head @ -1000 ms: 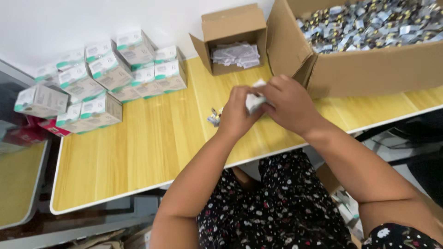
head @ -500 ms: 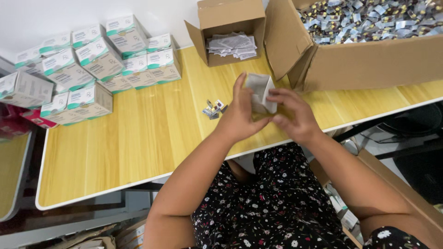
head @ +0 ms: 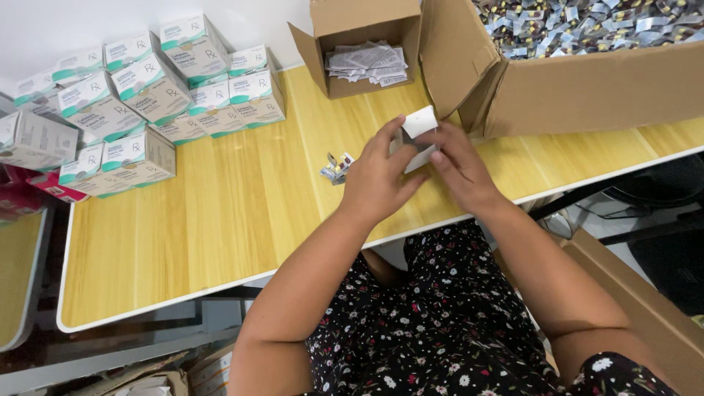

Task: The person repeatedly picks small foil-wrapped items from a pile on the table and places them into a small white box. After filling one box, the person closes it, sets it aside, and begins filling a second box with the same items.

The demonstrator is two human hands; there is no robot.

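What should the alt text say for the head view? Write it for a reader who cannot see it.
A seated person's left hand and right hand together hold a small white carton with its flap open above a wooden table. A few blister strips lie beside the left hand; stacked white-and-green boxes, a small cardboard box of folded leaflets and a large cardboard box of blister strips stand behind.

Stacked white-and-teal cartons (head: 139, 95), small open box of folded leaflets (head: 364, 62), large cardboard box of blister packs (head: 587, 81) stood on wooden table (head: 220, 220)

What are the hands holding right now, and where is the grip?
Both hands hold one small white carton: the left hand grips its left side, the right hand its right side and lower end, with the top flap open.
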